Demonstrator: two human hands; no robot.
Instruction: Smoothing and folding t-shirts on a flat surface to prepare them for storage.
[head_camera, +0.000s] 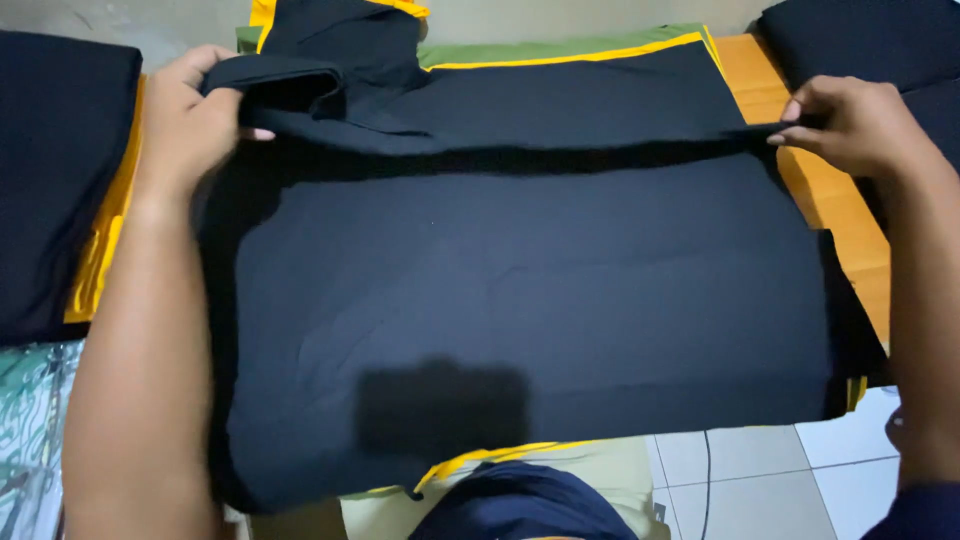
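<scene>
Dark garment (520, 290) fold runs left-right

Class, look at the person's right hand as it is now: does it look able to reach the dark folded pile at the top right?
Probably yes. The right hand pinches the edge of the black garment, and the dark folded pile lies just beyond it with nothing between; it would likely have to let go first.

Left hand (195, 115) and right hand (850, 125) pinched the far folded edge of a black garment (530, 290) spread over the wooden counter (840, 200).
</scene>
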